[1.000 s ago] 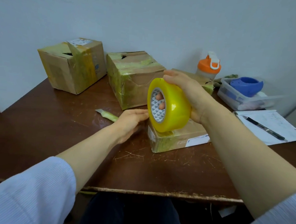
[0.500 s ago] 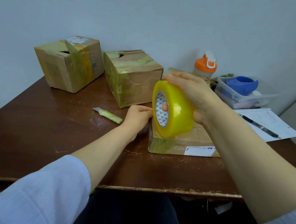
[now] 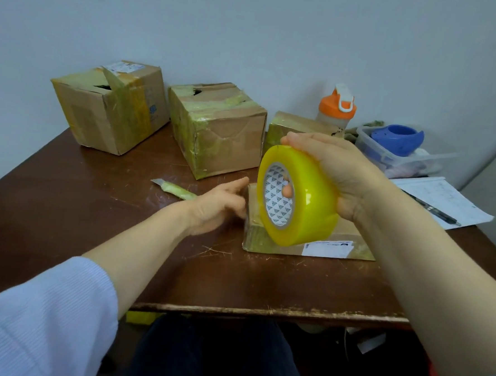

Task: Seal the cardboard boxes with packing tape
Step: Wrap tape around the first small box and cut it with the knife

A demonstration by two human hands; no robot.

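Note:
My right hand [image 3: 338, 170] grips a big yellow roll of packing tape [image 3: 301, 199], fingers over its rim and one fingertip showing inside the core. The roll is held just above a flat cardboard box [image 3: 339, 245] with a white label on its front side. My left hand [image 3: 219, 203] rests against that box's left end with fingers fairly straight. Two taller taped boxes stand behind: one at the far left [image 3: 109, 109], one in the middle [image 3: 218, 130]. A further box [image 3: 291, 125] is partly hidden behind my right hand.
A utility knife [image 3: 174, 188] lies on the brown table [image 3: 65, 205] left of my left hand. An orange-capped bottle [image 3: 336, 109], a clear plastic tub [image 3: 393, 159] holding a blue object, and paper [image 3: 449, 200] with a pen [image 3: 434, 211] sit at the right.
The flat box has turned so its long labelled side faces me. My right hand has carried the roll slightly right. My left hand's fingers have straightened along the box's left end.

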